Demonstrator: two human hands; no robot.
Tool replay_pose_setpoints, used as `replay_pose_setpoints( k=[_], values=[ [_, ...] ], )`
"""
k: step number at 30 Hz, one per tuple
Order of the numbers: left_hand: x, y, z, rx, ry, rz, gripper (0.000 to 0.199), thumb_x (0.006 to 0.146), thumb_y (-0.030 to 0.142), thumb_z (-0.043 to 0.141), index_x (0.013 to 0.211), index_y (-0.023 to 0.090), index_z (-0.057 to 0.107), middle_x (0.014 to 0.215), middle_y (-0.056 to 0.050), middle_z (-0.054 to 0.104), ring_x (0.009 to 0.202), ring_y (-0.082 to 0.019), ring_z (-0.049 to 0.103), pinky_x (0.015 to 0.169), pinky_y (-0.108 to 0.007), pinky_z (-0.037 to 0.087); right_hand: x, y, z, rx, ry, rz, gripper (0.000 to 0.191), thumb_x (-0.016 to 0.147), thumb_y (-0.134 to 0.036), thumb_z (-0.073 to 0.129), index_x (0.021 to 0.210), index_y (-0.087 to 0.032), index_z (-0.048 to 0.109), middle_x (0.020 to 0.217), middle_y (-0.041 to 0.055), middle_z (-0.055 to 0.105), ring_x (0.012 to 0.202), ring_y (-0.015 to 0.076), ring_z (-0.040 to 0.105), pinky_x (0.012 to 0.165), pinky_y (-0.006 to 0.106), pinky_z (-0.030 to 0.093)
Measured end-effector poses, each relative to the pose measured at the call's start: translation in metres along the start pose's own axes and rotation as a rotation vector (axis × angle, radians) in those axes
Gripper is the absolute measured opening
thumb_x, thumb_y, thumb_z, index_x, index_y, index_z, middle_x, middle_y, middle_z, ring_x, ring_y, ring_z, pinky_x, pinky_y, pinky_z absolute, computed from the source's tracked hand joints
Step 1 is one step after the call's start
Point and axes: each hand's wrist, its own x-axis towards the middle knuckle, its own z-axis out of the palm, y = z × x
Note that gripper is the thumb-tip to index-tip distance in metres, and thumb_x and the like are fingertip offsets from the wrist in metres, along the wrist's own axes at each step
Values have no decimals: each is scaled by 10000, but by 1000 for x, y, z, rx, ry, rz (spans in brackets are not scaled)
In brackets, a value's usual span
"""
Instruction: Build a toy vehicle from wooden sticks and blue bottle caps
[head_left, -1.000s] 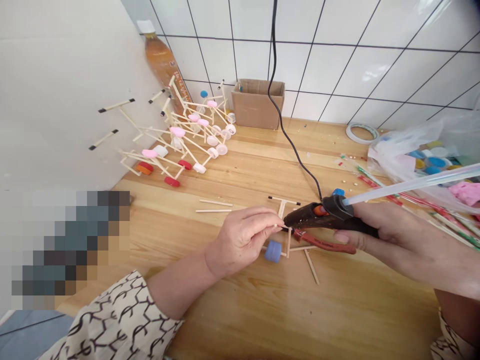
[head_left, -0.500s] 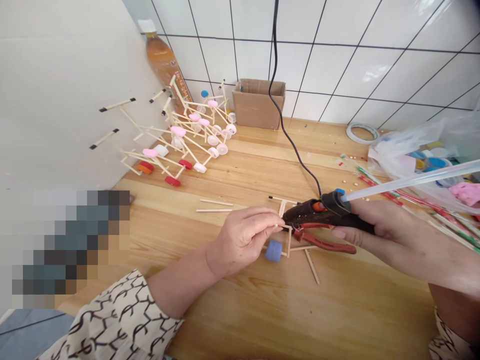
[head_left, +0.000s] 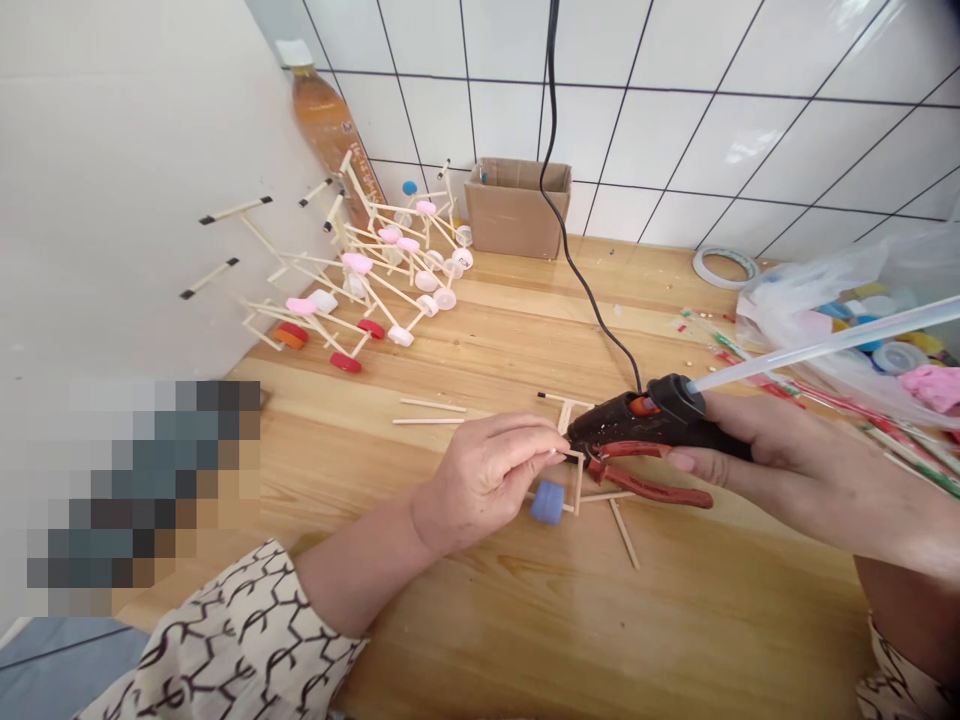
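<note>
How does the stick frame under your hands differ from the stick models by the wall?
The frame has one blue cap; the models carry many caps, pink, white and red. The frame is a single piece lying on the table; the models are heaped by the wall. Both are built from thin wooden sticks.

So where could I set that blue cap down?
Bare wood lies below the left hand and the glue gun, and between the box and the tape roll. It's crowded around the stick models and by the plastic bag.

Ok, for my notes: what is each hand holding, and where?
The right hand holds a hot glue gun by its grip; the left hand pinches a corner of a wooden stick frame.
</note>
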Motion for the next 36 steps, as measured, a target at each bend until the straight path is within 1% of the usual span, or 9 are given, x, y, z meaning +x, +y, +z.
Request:
replay_pose_setpoints(
  k=[5, 8, 10, 17, 23, 28, 33, 34, 36],
  values=[
    [0, -1, 0, -8, 12, 10, 91, 791, 59, 599, 851, 111, 642, 815, -79, 704, 755, -101, 662, 706, -186, 556, -2, 1, 0, -115, 69, -9, 279, 840, -516, 490, 1014, -330, 604, 850, -22, 682, 687, 204, 618, 583, 313, 489],
    [0, -1, 0, -6, 12, 3, 92, 791, 64, 601, 853, 117, 643, 820, -77, 707, 762, -103, 664, 710, -193, 560, -3, -1, 0, -106, 55, 0, 243, 842, -519, 479, 893, -314, 600, 741, -28, 658, 584, 187, 582, 506, 295, 452],
    [0, 0, 0, -6, 14, 5, 86, 789, 64, 604, 847, 114, 643, 817, -80, 707, 762, -103, 665, 711, -191, 560, -3, -4, 0, -83, 49, 2, 232, 845, -513, 478, 852, -308, 586, 723, -29, 651, 575, 183, 574, 496, 290, 441],
    [0, 0, 0, -1, 10, -5, 90, 802, 77, 591, 853, 132, 643, 820, -70, 708, 758, -104, 666, 708, -203, 565, -3, -6, 0, -115, 60, -2, 237, 845, -512, 474, 862, -302, 583, 654, -25, 626, 503, 176, 529, 452, 288, 402],
    [0, -1, 0, -8, 13, -2, 78, 789, 65, 605, 840, 110, 645, 811, -74, 706, 758, -96, 661, 715, -181, 555, -4, -5, -1, -114, 41, -17, 220, 865, -471, 476, 844, -274, 572, 768, -24, 665, 585, 163, 569, 502, 258, 435],
    [1, -1, 0, -2, 13, -9, 83, 788, 65, 606, 838, 116, 647, 804, -70, 707, 749, -99, 664, 708, -184, 559, -3, -5, 0, -149, 49, 3, 270, 857, -502, 466, 866, -264, 595, 670, -20, 637, 531, 160, 538, 474, 257, 418],
    [2, 0, -1, 0, 13, -19, 87, 801, 88, 596, 851, 139, 646, 815, -62, 711, 743, -106, 666, 693, -205, 569, -3, -6, -1, -122, 6, 49, 334, 849, -518, 455, 997, -266, 616, 912, 35, 695, 753, 234, 631, 636, 321, 504],
    [2, 0, -1, 0, 12, -21, 84, 803, 91, 595, 850, 139, 646, 816, -63, 711, 744, -106, 666, 693, -206, 569, -3, -6, -2, -114, -2, 51, 344, 850, -519, 452, 1017, -267, 615, 938, 40, 695, 777, 243, 633, 652, 329, 508],
    [2, 0, -1, -1, 8, -22, 81, 803, 89, 596, 846, 135, 647, 814, -66, 711, 747, -104, 666, 696, -202, 567, -3, -7, -2, -111, 7, 41, 343, 848, -524, 453, 991, -262, 622, 893, 38, 698, 728, 235, 625, 616, 320, 503]
  ],
)
